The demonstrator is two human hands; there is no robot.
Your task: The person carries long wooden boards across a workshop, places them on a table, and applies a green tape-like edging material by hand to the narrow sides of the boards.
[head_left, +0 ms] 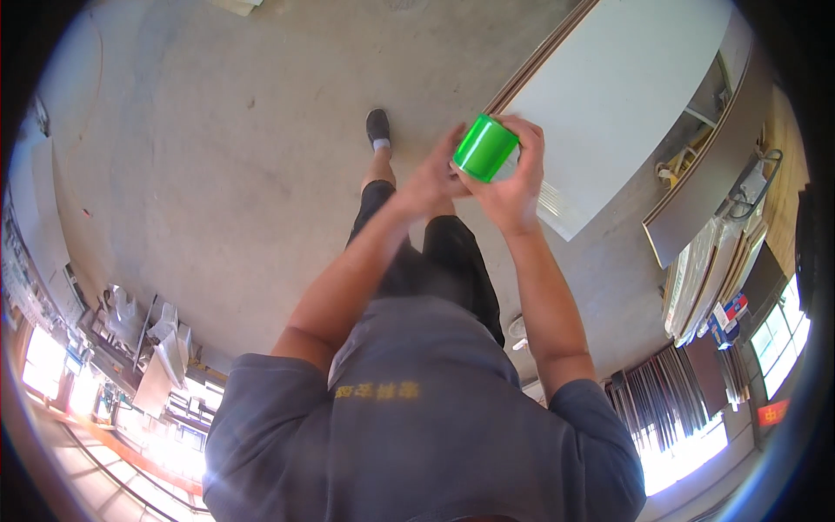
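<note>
A shiny green cylinder (486, 149), which looks like a roll of tape, is tilted in front of my body. My right hand (522, 174) is closed around its right side, fingers over the top edge and thumb along the lower edge. At the roll's left edge is my left hand (432, 178), smeared by motion. Its fingertips come close to or touch the roll's lower left side; which of the two, I cannot tell.
A large stack of white panels (626, 96) lies to the right, its near corner close to my right hand. Further right are brown boards (696, 200) and wrapped sheets (700, 270). Clutter and panels (161, 357) stand at the left. Concrete floor (235, 174) extends ahead.
</note>
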